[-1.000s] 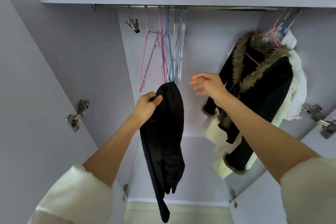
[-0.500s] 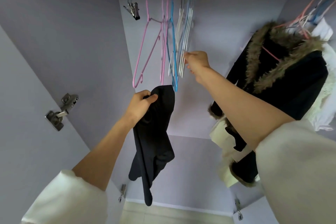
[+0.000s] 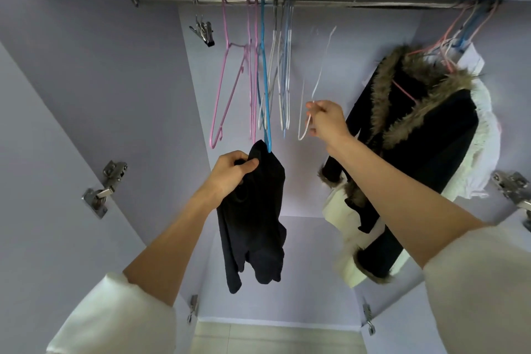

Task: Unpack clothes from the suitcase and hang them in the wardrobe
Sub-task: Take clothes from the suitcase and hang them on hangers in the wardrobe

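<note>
2 hands reach up into an open wardrobe (image 3: 94, 72) in the head view. Left hand (image 3: 230, 174), at about 7 o'clock from the frame's middle, has its fingers and thumb curled round the bunched top of a black garment (image 3: 254, 215). That garment hangs straight down from the grip, its long axis vertical, its loose ends pointing toward 6 o'clock at the wardrobe floor. Its top edge sits just below the lower tip of a blue hanger (image 3: 265, 89).

Right hand (image 3: 326, 121), near the centre and slightly toward 3 o'clock, pinches a white hanger (image 3: 319, 77) between thumb and fingertips. This hanger is off the rail (image 3: 330, 3): its hook end points up toward 12 o'clock and slightly to the right, its long axis close to vertical, and it looks motion-blurred.

On the rail at 12 o'clock hang pink hangers (image 3: 227, 86), the blue one, and several white and pale blue hangers (image 3: 283, 77), all bare, all long-axis vertical. A metal clip hanger (image 3: 202, 31) hangs at about 11 o'clock.

At 3 o'clock the wardrobe holds a black coat with fur trim (image 3: 425, 129) on a pink hanger, with white clothes (image 3: 485, 138) behind it and a cream garment (image 3: 343, 210) under it. Metal hinges (image 3: 105, 187) show on the left door panel at 9 o'clock.
</note>
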A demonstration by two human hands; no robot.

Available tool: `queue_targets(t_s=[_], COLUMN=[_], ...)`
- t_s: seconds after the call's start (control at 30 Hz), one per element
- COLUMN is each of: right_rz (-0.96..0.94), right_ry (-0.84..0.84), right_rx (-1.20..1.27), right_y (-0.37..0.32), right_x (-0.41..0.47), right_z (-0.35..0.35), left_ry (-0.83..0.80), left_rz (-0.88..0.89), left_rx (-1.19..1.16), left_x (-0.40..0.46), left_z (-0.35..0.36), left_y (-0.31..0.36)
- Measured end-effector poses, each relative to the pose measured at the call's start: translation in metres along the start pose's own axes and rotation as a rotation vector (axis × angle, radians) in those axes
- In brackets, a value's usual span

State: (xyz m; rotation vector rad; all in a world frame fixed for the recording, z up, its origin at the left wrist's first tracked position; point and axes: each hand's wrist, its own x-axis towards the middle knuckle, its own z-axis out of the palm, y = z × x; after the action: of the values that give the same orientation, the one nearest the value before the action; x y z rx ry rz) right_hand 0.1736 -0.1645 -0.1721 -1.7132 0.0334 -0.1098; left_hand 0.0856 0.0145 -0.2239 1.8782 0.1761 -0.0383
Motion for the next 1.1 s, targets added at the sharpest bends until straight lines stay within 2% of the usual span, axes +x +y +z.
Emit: queue_targets(t_s=[0.23, 0.33, 0.43, 0.5, 0.63, 0.77, 0.83, 0.9, 1.1], right_rz=[0.442, 0.631, 0.722, 0.702, 0.577, 0.289, 0.205, 0.232, 0.357], right_ry=[-0.317, -0.391, -0.533, -0.554, -0.45, -0.128, 0.018, -0.023, -0.375], right_rx=[0.458, 0.612, 0.485, 0.311, -0.006, -0.187, -0.176, -0.173, -0.278], right_y=[0.076, 0.111, 0.133, 0.143, 0.143, 0.134, 0.134, 0.131, 0.115], right_x=[-0.075, -0.106, -0.134, -0.148, -0.162, -0.161, -0.16, -0.163, -0.179], right_z=[-0.039, -0.062, -0.077, -0.083, -0.095, -0.1, -0.101, -0.102, -0.115], left_ry=[-0.065, -0.133, -0.173, -0.193, -0.245, -0.253, -0.246, -0.23, -0.19], left_rz=[-0.053, -0.102, -0.172, -0.222, -0.255, -0.226, -0.213, -0.208, -0.192], left_rx=[-0.092, -0.016, 0.028, 0.046, 0.109, 0.107, 0.108, 0.103, 0.083], left_x=[-0.022, -0.034, -0.042, -0.046, -0.05, -0.05, -0.051, -0.052, -0.054], left_z=[0.017, 0.034, 0.046, 0.054, 0.069, 0.079, 0.084, 0.087, 0.091], left_y=[-0.013, -0.024, -0.036, -0.042, -0.044, -0.034, -0.03, -0.025, -0.015])
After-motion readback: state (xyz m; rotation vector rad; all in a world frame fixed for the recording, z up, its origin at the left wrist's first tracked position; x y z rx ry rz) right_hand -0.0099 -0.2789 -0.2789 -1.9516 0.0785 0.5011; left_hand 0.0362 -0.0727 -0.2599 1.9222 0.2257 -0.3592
